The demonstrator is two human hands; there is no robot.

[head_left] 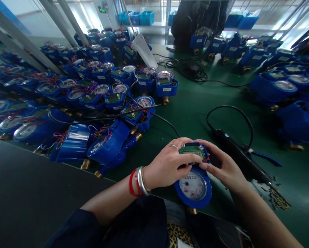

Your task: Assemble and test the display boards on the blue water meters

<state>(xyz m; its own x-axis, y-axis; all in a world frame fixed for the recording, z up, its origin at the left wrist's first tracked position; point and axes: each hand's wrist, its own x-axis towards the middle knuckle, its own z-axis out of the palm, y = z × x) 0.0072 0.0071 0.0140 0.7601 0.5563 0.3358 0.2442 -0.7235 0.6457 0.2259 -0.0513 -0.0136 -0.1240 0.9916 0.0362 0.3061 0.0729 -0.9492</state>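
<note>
A blue water meter (193, 186) sits at the table's near edge, its round dial towards me and a brass fitting below. Above the dial, a green circuit board with a small display (195, 151) shows in its open housing. My left hand (167, 163) grips the housing from the left, its fingers lying over the lower part of the board. From the right, my right hand (223, 167) wraps round the housing, with the thumb at its lower edge. Just right of that hand lies a black electric screwdriver (237, 155) with a cord.
Rows of opened blue meters (103, 148) with loose wires fill the left. More meters (283, 86) stand at the right and back. Small brass screws (279, 199) lie near the screwdriver tip. Black cables (195, 70) cross the green table (185, 106). A person (195, 20) is opposite.
</note>
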